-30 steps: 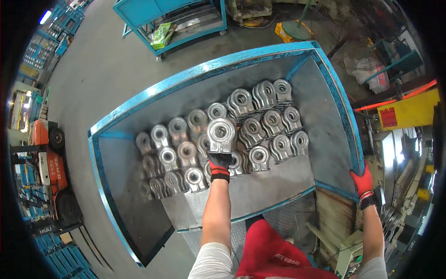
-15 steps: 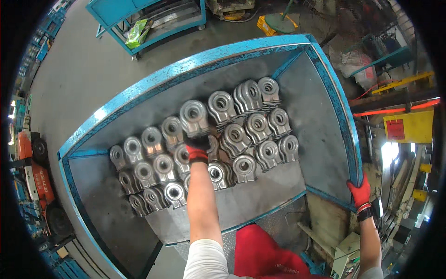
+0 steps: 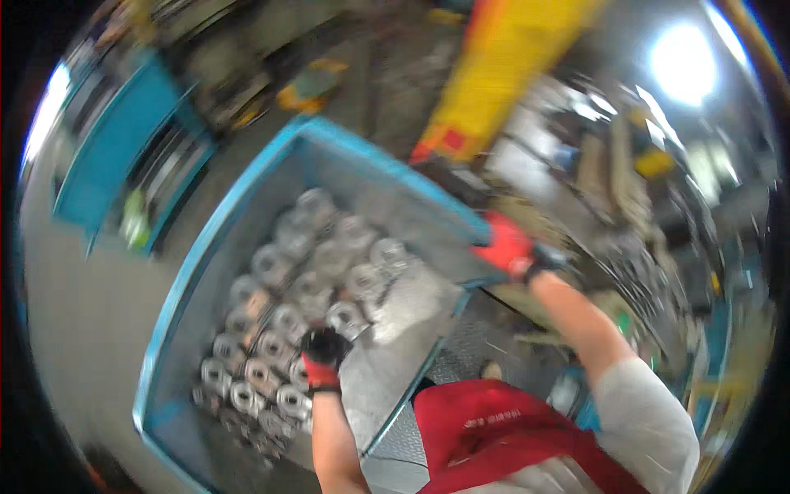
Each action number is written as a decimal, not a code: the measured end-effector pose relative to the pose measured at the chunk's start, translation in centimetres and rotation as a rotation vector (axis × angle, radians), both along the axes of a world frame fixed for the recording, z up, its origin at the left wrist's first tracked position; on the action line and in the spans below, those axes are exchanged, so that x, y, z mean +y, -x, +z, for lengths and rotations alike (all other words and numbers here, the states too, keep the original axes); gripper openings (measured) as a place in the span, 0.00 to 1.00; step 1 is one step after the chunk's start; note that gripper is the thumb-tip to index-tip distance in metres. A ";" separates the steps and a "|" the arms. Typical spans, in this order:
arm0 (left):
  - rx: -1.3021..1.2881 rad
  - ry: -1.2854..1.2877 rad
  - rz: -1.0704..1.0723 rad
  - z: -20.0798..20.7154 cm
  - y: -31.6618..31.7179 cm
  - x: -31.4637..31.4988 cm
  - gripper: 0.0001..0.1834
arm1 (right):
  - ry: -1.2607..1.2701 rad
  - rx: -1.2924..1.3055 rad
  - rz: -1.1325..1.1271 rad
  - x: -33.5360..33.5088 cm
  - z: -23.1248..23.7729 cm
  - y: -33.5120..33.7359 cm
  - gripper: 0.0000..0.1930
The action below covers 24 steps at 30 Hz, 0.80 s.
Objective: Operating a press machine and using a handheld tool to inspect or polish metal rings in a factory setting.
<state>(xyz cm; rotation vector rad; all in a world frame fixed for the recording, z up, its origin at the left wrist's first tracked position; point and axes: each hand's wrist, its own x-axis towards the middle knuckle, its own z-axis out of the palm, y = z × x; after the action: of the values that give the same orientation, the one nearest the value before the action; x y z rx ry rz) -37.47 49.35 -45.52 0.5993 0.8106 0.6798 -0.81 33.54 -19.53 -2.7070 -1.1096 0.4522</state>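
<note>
Rows of grey metal parts [image 3: 288, 323], each with a round eye at one end, stand stacked in a large blue-framed metal bin [image 3: 222, 216]. My left hand [image 3: 322, 359], in a red and black glove, is over the near edge of the rows, close to several of the parts. Motion blur and the dark glove hide its fingers, so any hold on a part cannot be made out. At the bin's right corner, my right hand [image 3: 504, 249] in a red glove is closed round the blue rim. A dark band circles that wrist.
A blue cart [image 3: 123, 156] with a green package [image 3: 135, 219] on its lower shelf stands at the far left. Beyond the bin hangs a yellow panel [image 3: 502, 74]. Cluttered metal stock [image 3: 634, 255] lies to the right. Patterned metal flooring [image 3: 485, 350] shows near my red apron.
My view has swung to the right, shifting the bin leftward and blurring the picture. My left hand has moved from mid-rows to their near edge. My right hand stays on the rim.
</note>
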 end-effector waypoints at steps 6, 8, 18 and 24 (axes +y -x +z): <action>-0.123 0.811 -0.213 12.7 -2.6 -9.9 0.22 | -0.403 -0.239 0.114 -7.4 -1.4 7.4 0.34; -0.086 0.815 -0.296 13.6 -3.7 -13.0 0.22 | -0.448 -0.185 0.092 -11.8 0.0 9.4 0.34; -0.130 -0.398 -0.966 21.0 -20.8 -26.0 0.14 | -0.659 0.105 -0.322 -31.3 6.6 5.7 0.24; -0.249 0.531 -0.707 22.2 -33.6 -33.0 0.17 | -0.791 -0.206 -0.375 -35.2 11.2 -3.6 0.22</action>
<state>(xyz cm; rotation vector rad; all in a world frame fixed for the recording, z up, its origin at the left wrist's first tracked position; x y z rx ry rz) -3.83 16.39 -23.27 0.2709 0.4631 -0.1164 2.84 -1.67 -8.31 -2.1764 -0.5970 -0.2827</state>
